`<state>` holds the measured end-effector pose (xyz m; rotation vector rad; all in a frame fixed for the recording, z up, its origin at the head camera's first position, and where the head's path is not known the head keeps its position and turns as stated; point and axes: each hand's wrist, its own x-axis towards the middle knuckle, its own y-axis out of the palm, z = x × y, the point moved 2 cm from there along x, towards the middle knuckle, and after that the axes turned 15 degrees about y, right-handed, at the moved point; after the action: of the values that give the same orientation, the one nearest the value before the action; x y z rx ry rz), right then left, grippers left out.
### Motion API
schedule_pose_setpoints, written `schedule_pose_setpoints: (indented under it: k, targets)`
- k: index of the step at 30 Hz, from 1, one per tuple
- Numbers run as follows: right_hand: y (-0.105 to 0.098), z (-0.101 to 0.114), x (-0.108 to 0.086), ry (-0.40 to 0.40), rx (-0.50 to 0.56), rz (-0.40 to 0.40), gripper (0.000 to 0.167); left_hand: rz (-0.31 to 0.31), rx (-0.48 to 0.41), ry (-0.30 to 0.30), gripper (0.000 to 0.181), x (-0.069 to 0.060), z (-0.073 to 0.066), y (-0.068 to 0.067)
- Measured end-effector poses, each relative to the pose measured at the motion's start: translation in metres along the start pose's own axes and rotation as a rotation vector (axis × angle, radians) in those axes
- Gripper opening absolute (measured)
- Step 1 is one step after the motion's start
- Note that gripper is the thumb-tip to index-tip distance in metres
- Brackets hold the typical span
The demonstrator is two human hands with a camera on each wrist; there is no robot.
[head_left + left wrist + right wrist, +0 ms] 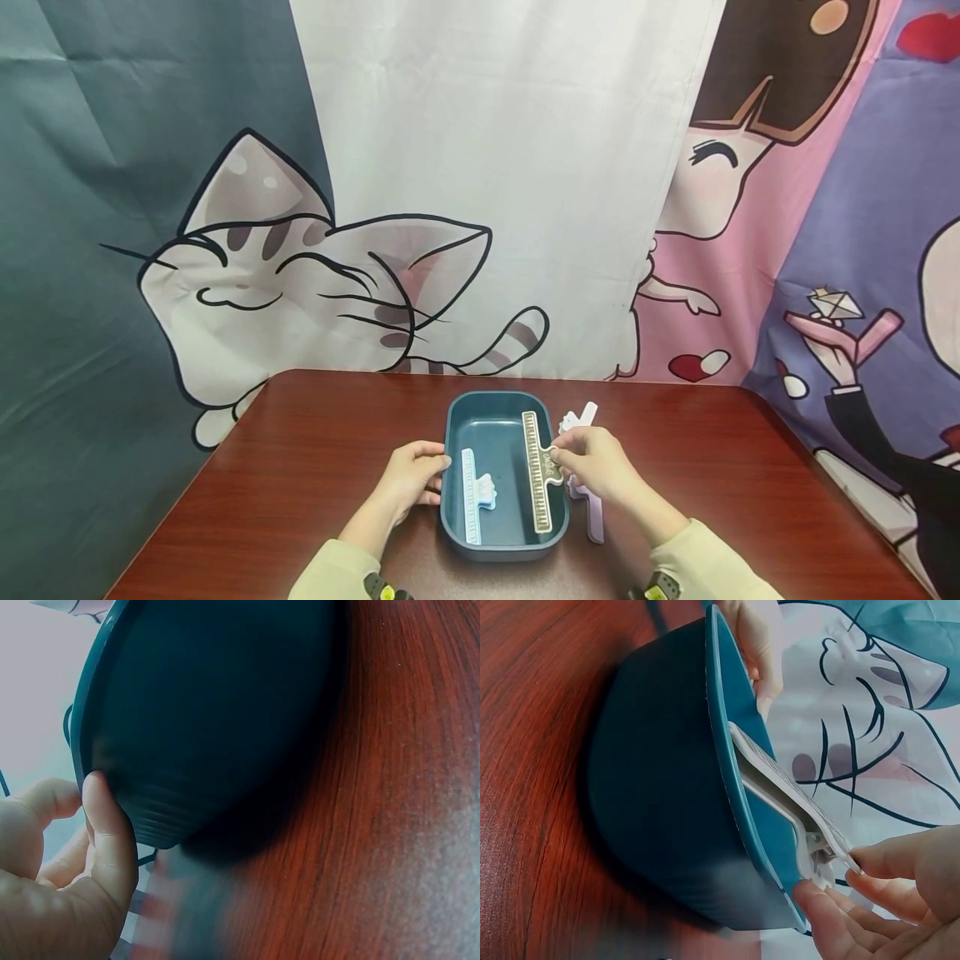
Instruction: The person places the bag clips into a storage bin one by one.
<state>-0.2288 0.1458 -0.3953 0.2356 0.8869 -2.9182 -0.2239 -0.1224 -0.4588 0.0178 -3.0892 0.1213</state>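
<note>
Striped clip, right hand pinching it, left hand gripping a bin, shows its hinge only in right-wrist view.

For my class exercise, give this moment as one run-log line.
Left hand: holds bin | Right hand: pinches brown clip | In bin: blue clip | Right of bin: white clip, purple clip

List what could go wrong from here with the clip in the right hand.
The right hand pinches the piano-patterned clip only by its tab, so it might slip. In the head view that tab overlaps the rim of the blue tub and could catch. The purple clip outside might get nudged.
</note>
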Motion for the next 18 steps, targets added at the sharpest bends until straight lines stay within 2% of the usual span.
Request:
schedule_pose_setpoints:
  k: [18]
  targets:
    - [0.014, 0.012, -0.003, 0.006, -0.068, 0.009, 0.006, -0.001, -0.010, -0.004, 0.040, 0.001, 0.002, 0.000]
